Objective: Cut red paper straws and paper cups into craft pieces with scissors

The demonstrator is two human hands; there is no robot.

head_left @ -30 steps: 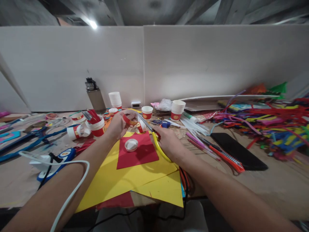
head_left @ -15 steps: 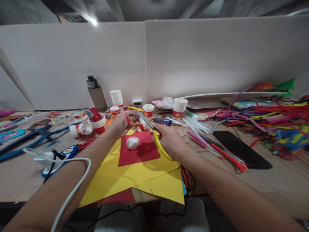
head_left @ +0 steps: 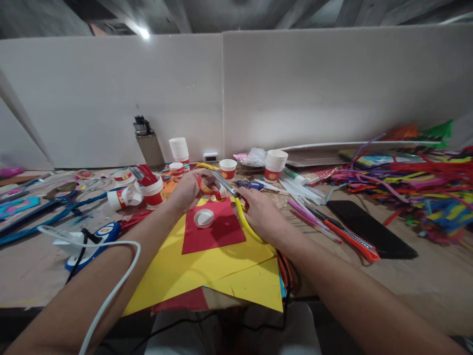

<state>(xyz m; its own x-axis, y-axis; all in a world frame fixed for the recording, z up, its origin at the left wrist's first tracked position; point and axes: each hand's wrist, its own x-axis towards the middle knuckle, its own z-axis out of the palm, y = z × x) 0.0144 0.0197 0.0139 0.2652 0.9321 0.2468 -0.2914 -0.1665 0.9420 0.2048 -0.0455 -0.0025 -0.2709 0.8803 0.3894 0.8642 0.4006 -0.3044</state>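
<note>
My left hand (head_left: 186,191) is closed around a red and white paper cup (head_left: 207,185), held above the table. My right hand (head_left: 259,215) grips yellow-handled scissors (head_left: 236,207), whose blades reach up to the cup. Below the hands a cut-off white cup bottom (head_left: 204,218) lies on a red paper sheet (head_left: 214,229). The red sheet rests on yellow paper sheets (head_left: 207,271).
Stacks of paper cups (head_left: 274,165) and a grey bottle (head_left: 148,145) stand at the back. A black phone (head_left: 371,229), an orange cutter (head_left: 351,240) and piles of coloured pipe cleaners (head_left: 417,182) lie on the right. Cut cups (head_left: 150,191), a white cable (head_left: 111,291) and blue tools lie on the left.
Both hands stayed together at the cup; the left hand turned the cup slightly and the scissors shifted a little against it. The view tilted slightly.
</note>
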